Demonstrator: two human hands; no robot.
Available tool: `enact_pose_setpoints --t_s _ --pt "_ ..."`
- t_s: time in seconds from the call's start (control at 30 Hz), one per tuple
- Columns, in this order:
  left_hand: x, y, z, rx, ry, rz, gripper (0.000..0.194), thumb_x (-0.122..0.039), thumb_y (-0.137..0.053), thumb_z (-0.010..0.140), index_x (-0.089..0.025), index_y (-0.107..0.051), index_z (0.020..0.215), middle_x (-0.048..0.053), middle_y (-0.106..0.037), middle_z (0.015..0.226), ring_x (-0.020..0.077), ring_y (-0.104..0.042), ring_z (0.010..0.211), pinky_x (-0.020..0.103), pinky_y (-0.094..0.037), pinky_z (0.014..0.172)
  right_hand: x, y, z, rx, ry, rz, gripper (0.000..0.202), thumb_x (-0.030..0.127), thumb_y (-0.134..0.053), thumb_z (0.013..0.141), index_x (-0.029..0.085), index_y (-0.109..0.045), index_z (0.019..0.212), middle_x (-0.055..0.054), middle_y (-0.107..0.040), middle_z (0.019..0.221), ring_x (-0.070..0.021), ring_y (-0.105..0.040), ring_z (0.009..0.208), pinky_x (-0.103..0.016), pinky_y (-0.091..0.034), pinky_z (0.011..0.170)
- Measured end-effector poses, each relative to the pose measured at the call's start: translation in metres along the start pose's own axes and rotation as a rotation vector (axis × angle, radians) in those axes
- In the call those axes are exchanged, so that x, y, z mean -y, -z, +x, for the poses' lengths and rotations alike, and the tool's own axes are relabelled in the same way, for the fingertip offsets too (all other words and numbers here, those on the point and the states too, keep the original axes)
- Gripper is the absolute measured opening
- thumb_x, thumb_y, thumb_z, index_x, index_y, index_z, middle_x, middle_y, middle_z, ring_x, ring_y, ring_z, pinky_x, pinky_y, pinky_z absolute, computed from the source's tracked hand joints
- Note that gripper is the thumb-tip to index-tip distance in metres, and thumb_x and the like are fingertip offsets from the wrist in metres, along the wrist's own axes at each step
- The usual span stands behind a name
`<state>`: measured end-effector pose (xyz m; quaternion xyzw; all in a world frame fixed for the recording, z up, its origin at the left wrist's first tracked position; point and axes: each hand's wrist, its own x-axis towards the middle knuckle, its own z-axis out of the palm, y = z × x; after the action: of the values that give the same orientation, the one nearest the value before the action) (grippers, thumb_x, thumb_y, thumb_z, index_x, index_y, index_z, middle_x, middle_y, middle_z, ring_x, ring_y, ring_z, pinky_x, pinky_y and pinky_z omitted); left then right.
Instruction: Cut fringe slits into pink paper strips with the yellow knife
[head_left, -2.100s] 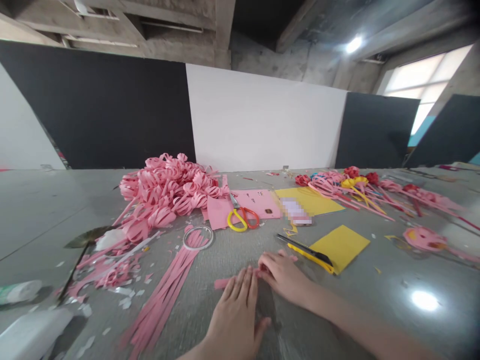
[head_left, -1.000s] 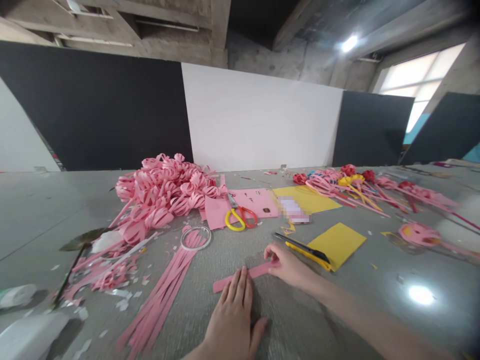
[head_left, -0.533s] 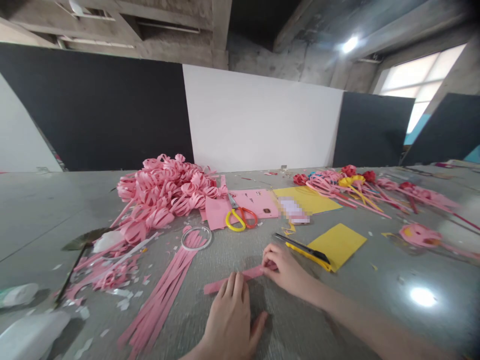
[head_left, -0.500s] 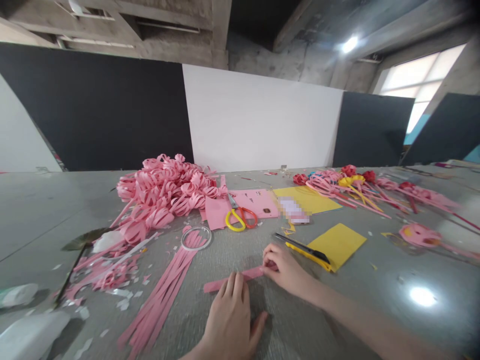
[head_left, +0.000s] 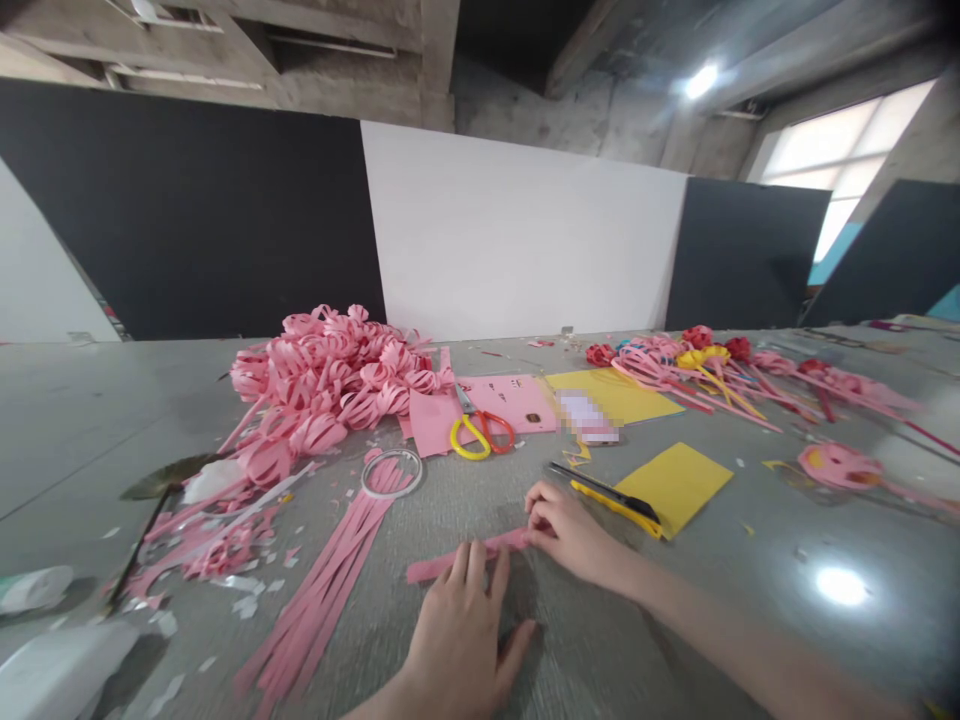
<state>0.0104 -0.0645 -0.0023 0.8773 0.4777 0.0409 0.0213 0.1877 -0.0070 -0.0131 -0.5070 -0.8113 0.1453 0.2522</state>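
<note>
A short pink paper strip (head_left: 433, 570) lies slanting across the grey table in front of me. My left hand (head_left: 461, 620) rests palm down over its middle, fingers stretched out and thumb spread to the side. At the strip's right end, my right hand (head_left: 562, 530) pinches the paper between thumb and curled fingers. A black and a yellow utility knife (head_left: 622, 497) lie just beyond my right hand, partly over a yellow sheet (head_left: 682, 485). Left of my left hand, a bundle of long pink strips (head_left: 330, 590) fans out, with a roll of clear tape (head_left: 392, 473) on its far end.
Scissors (head_left: 480, 432) with yellow and red handles lie on pink sheets (head_left: 510, 400). A heap of curled pink paper (head_left: 330, 380) stands back left. Paper flowers (head_left: 697, 355) lie back right, near a phone (head_left: 589, 415). Scraps and a white bottle (head_left: 34, 590) are at left.
My left index finger has spread away from the other fingers. The right hand keeps its pinch at the strip's end, and the strip has barely shifted.
</note>
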Motion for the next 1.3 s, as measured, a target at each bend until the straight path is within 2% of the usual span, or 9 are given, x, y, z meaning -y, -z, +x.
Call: enact_pose_setpoints --t_s 0.2,0.33,0.4,0.57,0.67,0.77,0.93,1.3 --pt "0.009 0.006 0.003 -0.020 -0.056 -0.088 0.050 -0.048 -0.041 0.079 -0.015 -0.046 0.116 0.014 -0.047 0.114 0.0297 -0.044 0.104 0.044 -0.039 0.084 0.001 0.002 0.001 0.021 0.007 0.000 0.012 0.013 -0.060 0.071 0.017 -0.054 0.062 -0.001 -0.052 0.085 -0.0133 -0.051 0.082 -0.028 -0.038 0.075" --pt "0.019 0.000 0.005 -0.014 -0.203 -0.181 0.055 -0.045 -0.041 0.080 -0.011 -0.036 0.125 0.014 -0.035 0.131 0.0260 -0.029 0.120 0.039 -0.029 0.097 -0.001 0.002 0.001 0.019 0.017 -0.014 0.012 0.015 -0.059 0.072 0.017 -0.054 0.061 -0.001 -0.052 0.085 -0.0131 -0.051 0.081 -0.027 -0.038 0.074" --pt "0.022 -0.004 0.005 0.002 -0.226 -0.209 0.058 -0.045 -0.039 0.082 -0.009 -0.032 0.128 0.014 -0.029 0.135 0.0245 -0.023 0.124 0.038 -0.026 0.099 -0.002 0.003 0.000 0.009 0.028 -0.021 0.012 0.015 -0.060 0.072 0.017 -0.053 0.062 -0.001 -0.052 0.085 -0.0129 -0.051 0.081 -0.027 -0.038 0.074" --pt "0.025 -0.009 0.006 -0.017 -0.226 -0.269 0.061 -0.045 -0.040 0.081 -0.016 -0.023 0.132 0.011 -0.028 0.136 0.0246 -0.023 0.124 0.041 -0.025 0.099 -0.005 0.003 0.000 -0.012 0.034 -0.029 0.013 0.019 -0.061 0.072 0.017 -0.053 0.061 0.000 -0.053 0.083 -0.0130 -0.051 0.081 -0.027 -0.038 0.072" --pt "0.024 -0.007 0.008 -0.023 -0.230 -0.289 0.059 -0.047 -0.042 0.080 -0.020 -0.027 0.131 0.009 -0.032 0.133 0.0253 -0.026 0.122 0.042 -0.027 0.098 -0.005 0.002 0.001 -0.017 0.044 -0.023 0.015 0.024 -0.060 0.073 0.017 -0.053 0.062 -0.001 -0.053 0.083 -0.0134 -0.051 0.080 -0.027 -0.038 0.072" --pt "0.021 -0.004 0.010 -0.034 -0.202 -0.296 0.058 -0.051 -0.044 0.078 -0.020 -0.036 0.126 0.010 -0.037 0.128 0.0258 -0.032 0.118 0.041 -0.030 0.095 -0.005 0.002 0.001 -0.018 0.047 -0.023 0.017 0.026 -0.059 0.074 0.017 -0.053 0.062 -0.001 -0.052 0.083 -0.0139 -0.051 0.080 -0.028 -0.038 0.072" --pt "0.018 0.001 0.012 -0.042 -0.185 -0.274 0.058 -0.055 -0.045 0.076 -0.020 -0.041 0.122 0.010 -0.041 0.123 0.0272 -0.036 0.113 0.042 -0.033 0.092 -0.005 0.002 0.001 -0.014 0.049 -0.021 0.018 0.025 -0.059 0.075 0.017 -0.052 0.061 -0.002 -0.052 0.083 -0.0139 -0.051 0.080 -0.028 -0.038 0.072" --pt "0.019 -0.004 0.009 -0.044 -0.229 -0.253 0.059 -0.051 -0.045 0.078 -0.018 -0.036 0.126 0.011 -0.035 0.131 0.0263 -0.028 0.121 0.041 -0.028 0.097 -0.003 0.003 0.000 -0.004 0.029 -0.093 0.010 0.018 -0.060 0.071 0.018 -0.050 0.068 0.000 -0.051 0.079 -0.0143 -0.049 0.078 -0.028 -0.036 0.071"
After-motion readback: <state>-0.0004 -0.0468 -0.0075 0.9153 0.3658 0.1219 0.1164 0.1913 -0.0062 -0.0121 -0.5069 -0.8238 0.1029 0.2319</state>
